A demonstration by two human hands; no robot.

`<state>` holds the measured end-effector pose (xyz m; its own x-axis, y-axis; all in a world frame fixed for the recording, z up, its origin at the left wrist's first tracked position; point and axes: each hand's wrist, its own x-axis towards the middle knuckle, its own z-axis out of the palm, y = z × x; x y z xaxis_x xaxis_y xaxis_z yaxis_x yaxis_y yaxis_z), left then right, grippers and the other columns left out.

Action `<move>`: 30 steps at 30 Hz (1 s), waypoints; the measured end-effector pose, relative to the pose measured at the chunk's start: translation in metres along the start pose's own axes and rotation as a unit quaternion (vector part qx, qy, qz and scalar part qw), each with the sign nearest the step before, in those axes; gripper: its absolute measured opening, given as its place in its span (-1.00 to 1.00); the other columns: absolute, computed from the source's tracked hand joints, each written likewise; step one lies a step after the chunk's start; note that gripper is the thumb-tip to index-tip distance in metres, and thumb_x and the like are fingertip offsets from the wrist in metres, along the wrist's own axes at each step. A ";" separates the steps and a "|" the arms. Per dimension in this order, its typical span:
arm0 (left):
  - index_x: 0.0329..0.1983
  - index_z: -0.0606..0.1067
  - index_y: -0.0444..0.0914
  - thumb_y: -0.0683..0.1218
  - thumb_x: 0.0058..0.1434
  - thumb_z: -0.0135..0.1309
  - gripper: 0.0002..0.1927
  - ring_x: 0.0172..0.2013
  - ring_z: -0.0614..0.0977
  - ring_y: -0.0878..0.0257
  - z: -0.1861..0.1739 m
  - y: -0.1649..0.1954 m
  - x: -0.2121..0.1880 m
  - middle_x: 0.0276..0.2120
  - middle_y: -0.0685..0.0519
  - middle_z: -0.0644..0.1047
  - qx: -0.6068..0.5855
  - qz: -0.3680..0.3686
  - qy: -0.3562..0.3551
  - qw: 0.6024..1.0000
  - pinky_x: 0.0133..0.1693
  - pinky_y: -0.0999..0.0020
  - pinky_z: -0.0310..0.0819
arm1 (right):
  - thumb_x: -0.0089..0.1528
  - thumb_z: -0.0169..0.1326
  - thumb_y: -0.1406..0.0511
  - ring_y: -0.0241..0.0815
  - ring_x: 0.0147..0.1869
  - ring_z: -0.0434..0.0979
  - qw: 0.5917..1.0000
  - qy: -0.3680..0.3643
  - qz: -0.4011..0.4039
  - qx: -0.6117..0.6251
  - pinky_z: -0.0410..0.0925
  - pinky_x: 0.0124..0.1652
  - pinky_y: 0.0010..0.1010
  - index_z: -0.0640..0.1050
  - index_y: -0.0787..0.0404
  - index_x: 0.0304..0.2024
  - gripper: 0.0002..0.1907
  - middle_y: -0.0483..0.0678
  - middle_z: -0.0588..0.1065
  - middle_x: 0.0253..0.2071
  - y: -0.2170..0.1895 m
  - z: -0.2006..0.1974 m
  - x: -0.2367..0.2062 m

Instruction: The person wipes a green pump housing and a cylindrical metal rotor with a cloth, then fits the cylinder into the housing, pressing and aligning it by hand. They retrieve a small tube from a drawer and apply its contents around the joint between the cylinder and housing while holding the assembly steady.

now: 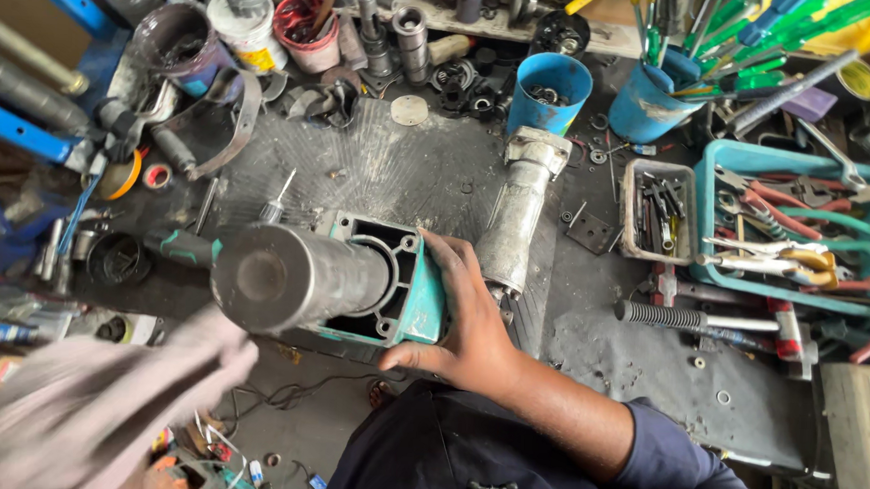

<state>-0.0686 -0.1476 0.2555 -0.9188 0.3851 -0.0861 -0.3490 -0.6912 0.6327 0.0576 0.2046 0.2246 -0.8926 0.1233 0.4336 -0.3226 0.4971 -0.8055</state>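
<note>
The teal metal tool housing with its grey steel cylinder (342,280) stands mid-bench, the right hand (461,318) wrapped around its side. The left hand (92,406) is blurred, its grip impossible to tell. Blue plastic cups (551,89) and a teal tool tray (792,228) crowd the bench's edges.

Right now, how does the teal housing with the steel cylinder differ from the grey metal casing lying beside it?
The teal housing is held by the right hand; the grey casing lies untouched on the mat. The housing is painted teal, the casing bare grey. The housing is square-flanged with a thick cylinder projecting; the casing is a slim tube. Both look like power-tool parts.
</note>
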 end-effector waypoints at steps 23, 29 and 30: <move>0.44 0.17 -0.22 -0.36 0.01 0.44 -0.02 0.27 0.56 0.13 0.164 -0.133 -0.017 0.31 -0.12 0.48 0.620 0.332 0.026 0.710 0.33 0.21 0.44 | 0.00 0.43 -0.05 0.26 0.36 0.40 0.998 0.003 -0.053 -0.026 0.37 0.25 -0.07 0.07 0.38 0.49 0.26 0.26 0.27 0.29 -0.005 0.010 -0.008; 0.60 -0.15 -0.17 -0.07 0.22 0.55 0.21 0.37 0.37 0.20 0.159 -0.119 0.005 0.47 0.02 0.07 0.549 0.514 0.039 0.658 0.39 0.28 0.34 | -0.07 0.43 -0.11 0.26 0.34 0.39 0.998 0.009 -0.057 -0.040 0.37 0.22 -0.08 0.09 0.39 0.46 0.30 0.26 0.26 0.28 -0.013 0.009 -0.005; 0.61 -0.17 -0.12 -0.02 0.27 0.56 0.21 0.39 0.31 0.22 0.159 -0.117 0.010 0.50 0.08 -0.01 0.539 0.541 0.033 0.644 0.40 0.31 0.32 | -0.07 0.43 -0.11 0.26 0.34 0.39 0.997 0.011 -0.060 -0.042 0.36 0.23 -0.08 0.09 0.39 0.46 0.30 0.26 0.26 0.28 -0.014 0.009 -0.004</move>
<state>-0.0076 0.0344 0.3032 -0.5345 -0.0174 0.8450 0.8013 0.3074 0.5132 0.0629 0.1897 0.2303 -0.8412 0.0771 0.5352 -0.3987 0.5802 -0.7102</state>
